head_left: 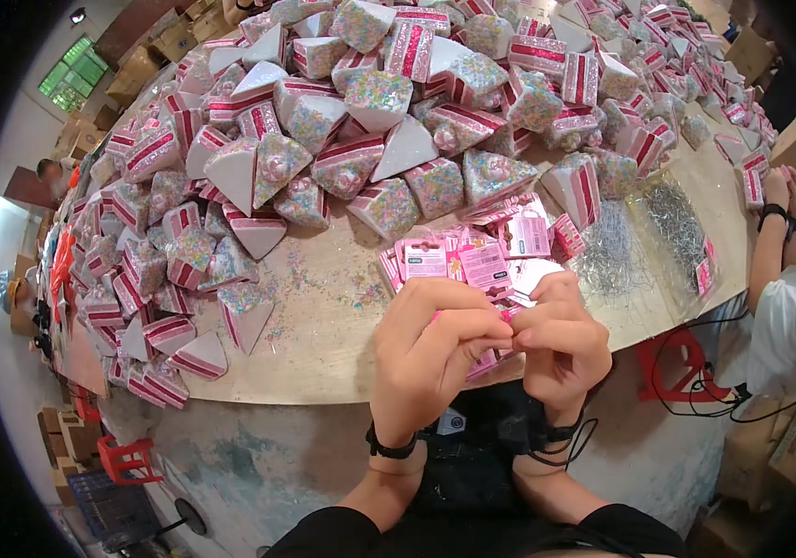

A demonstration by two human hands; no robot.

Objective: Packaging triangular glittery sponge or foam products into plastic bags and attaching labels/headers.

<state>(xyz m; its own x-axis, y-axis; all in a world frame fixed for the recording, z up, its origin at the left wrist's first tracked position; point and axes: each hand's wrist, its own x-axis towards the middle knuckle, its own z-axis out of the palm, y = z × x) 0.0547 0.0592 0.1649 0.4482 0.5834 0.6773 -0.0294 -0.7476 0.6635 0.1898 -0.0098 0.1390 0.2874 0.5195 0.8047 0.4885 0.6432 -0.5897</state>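
Observation:
My left hand (430, 349) and my right hand (565, 344) meet at the fingertips over the table's near edge. Both are closed in a pinch. A small pink bit shows between the fingertips, but I cannot make out what it is. Just beyond them lies a loose stack of pink and white printed cards (484, 267), partly covered by my fingers. Behind the cards, fake cake slices (500, 177) with glitter layers and pastel sprinkles are heaped high. To the right of the cards is a pile of thin silvery wire pieces (607, 256).
A clear plastic bag (672, 228) of similar wire pieces lies right of the pile. Loose sprinkles (323, 293) dot the wooden table (314, 367). Another person's hands (782, 191) are at the right edge. Red stools (682, 363) and cardboard boxes (761, 446) stand around.

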